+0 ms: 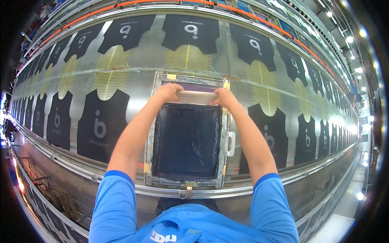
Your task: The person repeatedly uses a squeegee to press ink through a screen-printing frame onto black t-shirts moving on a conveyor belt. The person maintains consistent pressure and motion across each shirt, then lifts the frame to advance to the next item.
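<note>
A screen-printing frame [150,133] lies flat on the long metal table in front of me, its mesh [188,141] coated dark. Across the frame's far end sits a squeegee [197,97] with a pale bar. My left hand [168,92] is closed round the squeegee's left end, thumb inward. At its right end my right hand [223,98] grips it the same way. The squeegee's blade is hidden under the bar. A white handle [231,143] stands out from the frame's right side. What lies under the frame is hidden.
Dark shirt pieces [103,125] with grey prints lie in two rows along the table, another row piece [190,33] beyond the frame. Yellow-striped patches [187,56] show between the rows. A metal rail [137,189] runs along the near edge, an orange strip [275,27] along the far side.
</note>
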`<state>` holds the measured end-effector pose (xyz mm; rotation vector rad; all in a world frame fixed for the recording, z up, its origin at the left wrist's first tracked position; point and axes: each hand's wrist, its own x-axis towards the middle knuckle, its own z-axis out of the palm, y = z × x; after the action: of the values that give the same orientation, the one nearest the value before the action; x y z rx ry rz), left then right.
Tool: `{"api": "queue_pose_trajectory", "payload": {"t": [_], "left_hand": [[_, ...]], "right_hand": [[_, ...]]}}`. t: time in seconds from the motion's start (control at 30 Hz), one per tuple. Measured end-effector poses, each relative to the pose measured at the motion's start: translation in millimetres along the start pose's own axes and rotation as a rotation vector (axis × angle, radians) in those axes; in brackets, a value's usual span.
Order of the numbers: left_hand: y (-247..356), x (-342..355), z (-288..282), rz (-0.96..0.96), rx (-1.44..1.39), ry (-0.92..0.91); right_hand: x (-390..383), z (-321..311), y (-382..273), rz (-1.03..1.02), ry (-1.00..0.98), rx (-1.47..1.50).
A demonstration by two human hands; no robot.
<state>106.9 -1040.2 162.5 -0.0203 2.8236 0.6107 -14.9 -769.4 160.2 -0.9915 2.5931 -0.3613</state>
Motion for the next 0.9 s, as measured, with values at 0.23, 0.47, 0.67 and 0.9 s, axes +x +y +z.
{"api": "queue_pose_trajectory", "payload": {"t": [0.23,0.47,0.67,0.9], "left_hand": [[8.8,-47.9,39.4,-0.025,0.095,0.086],[61.0,-194.4,102.3,-0.018,0.032,0.182],[79.1,-284.1,147.5,0.067,0.045,0.323],[53.7,-191.7,86.9,-0.016,0.006,0.231]], "right_hand": [[-41.9,30.2,-19.4,0.0,-0.013,-0.061],[-190.4,84.4,-62.9,0.015,0.024,-0.016],[-281.1,123.3,-88.8,-0.095,0.159,0.108],[-177.8,67.4,-61.4,-0.129,0.12,0.035]]}}
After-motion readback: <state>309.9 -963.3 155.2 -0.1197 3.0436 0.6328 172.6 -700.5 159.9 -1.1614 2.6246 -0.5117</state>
